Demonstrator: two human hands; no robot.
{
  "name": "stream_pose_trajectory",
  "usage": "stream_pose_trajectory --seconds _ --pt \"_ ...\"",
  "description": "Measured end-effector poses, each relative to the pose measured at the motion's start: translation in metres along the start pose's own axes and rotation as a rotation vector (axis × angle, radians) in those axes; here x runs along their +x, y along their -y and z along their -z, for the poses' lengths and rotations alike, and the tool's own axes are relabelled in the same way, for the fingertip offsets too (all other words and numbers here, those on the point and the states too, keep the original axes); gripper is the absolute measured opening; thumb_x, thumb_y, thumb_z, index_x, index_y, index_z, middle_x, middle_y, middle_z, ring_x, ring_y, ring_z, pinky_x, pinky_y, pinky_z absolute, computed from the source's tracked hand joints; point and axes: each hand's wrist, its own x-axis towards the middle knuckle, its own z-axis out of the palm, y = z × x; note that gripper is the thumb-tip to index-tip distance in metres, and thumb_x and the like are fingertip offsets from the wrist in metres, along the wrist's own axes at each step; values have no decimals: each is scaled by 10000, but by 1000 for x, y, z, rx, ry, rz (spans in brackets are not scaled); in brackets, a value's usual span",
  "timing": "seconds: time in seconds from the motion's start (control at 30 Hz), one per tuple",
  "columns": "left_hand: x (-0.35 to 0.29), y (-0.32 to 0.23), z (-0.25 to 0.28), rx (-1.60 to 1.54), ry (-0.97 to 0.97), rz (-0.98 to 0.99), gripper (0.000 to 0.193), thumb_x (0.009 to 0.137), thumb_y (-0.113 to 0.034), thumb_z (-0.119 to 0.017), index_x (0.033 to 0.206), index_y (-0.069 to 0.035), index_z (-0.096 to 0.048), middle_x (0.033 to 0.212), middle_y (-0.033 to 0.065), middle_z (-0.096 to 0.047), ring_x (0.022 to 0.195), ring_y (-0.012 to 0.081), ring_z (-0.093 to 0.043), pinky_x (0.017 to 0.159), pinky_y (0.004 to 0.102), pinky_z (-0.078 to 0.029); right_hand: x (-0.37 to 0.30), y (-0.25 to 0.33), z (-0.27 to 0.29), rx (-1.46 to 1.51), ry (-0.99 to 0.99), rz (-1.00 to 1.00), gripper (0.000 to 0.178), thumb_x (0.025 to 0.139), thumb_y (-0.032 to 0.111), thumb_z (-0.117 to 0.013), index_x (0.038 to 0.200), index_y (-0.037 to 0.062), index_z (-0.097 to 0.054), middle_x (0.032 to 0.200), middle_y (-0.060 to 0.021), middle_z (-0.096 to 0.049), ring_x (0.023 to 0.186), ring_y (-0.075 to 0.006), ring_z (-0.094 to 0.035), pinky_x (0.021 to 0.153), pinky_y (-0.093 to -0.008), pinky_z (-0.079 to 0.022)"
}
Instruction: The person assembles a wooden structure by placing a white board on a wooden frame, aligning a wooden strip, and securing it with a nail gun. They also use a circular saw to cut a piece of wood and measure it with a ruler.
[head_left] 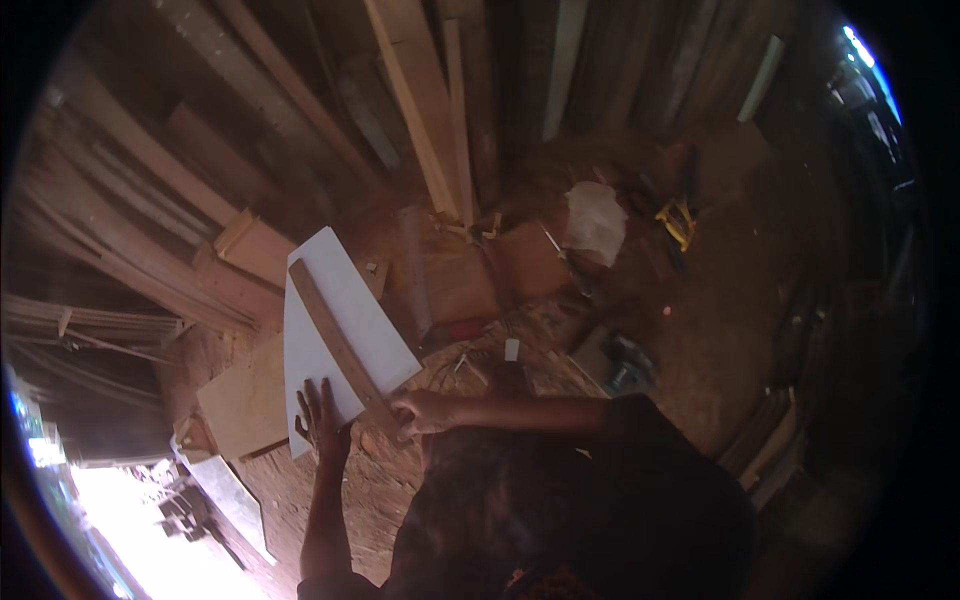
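Note:
A white flat sheet (370, 315), maybe paper or thin board, lies slanted in front of me, left of centre. Across it runs a narrow brown wooden strip (335, 335), from near its top edge down toward my body. My left hand (322, 422) rests on the sheet's lower left part, fingers spread and stretched out. At the strip's near end, my right hand (420, 412) is closed with its fingers on the wood. The sheet's lower edge is partly covered by my left hand.
Long planks (420, 100) lean along the far side and the left. A plywood piece (245, 400) lies left of the sheet. Toward the right are a crumpled pale sheet (595, 222), a yellow-handled tool (678, 222) and a dark power tool (628, 365). Debris covers the ground.

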Motion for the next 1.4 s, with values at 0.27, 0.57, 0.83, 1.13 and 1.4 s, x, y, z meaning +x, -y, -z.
stream_pose_trajectory --seconds 0.27,0.57,0.83,1.13,1.4 --pt "-12 21 -14 6 -15 -188 1024 824 -173 -787 1676 -235 -222 1742 178 -126 1592 411 -143 1128 623 -224 -20 8 -23 -139 -93 -42 419 864 187 -801 1194 -31 -664 1003 -148 -766 936 -243 -743 811 -385 -559" --pt "2 50 -14 -98 -7 -108 1079 787 -178 -865 1664 -267 -241 1747 142 -119 1600 365 -141 1171 610 -226 12 -21 -87 -106 -501 -130 429 877 271 -768 1192 0 -664 990 -163 -767 975 -287 -743 819 -434 -553" --pt "-6 58 -19 -209 -12 -90 1031 805 -187 -843 1655 -233 -261 1742 143 -138 1601 367 -130 1196 604 -201 -14 -32 -72 -241 -637 -27 408 974 351 -707 1263 63 -690 903 -81 -739 767 -186 -704 715 -352 -548" --pt "-20 42 -29 -315 -133 103 975 788 -147 -835 1623 -194 -335 1725 154 -206 1595 372 -165 1198 593 -190 -92 47 147 -48 -883 -64 247 1038 237 -649 1191 52 -706 940 -24 -741 793 -91 -679 715 -278 -563" --pt "-29 -2 -13 -287 -72 541 1046 758 -54 -809 1650 -205 -283 1737 151 -166 1604 373 -128 1188 605 -221 -18 76 439 -265 -1005 31 179 981 188 -679 1085 51 -730 916 -84 -759 735 -162 -725 699 -339 -564"
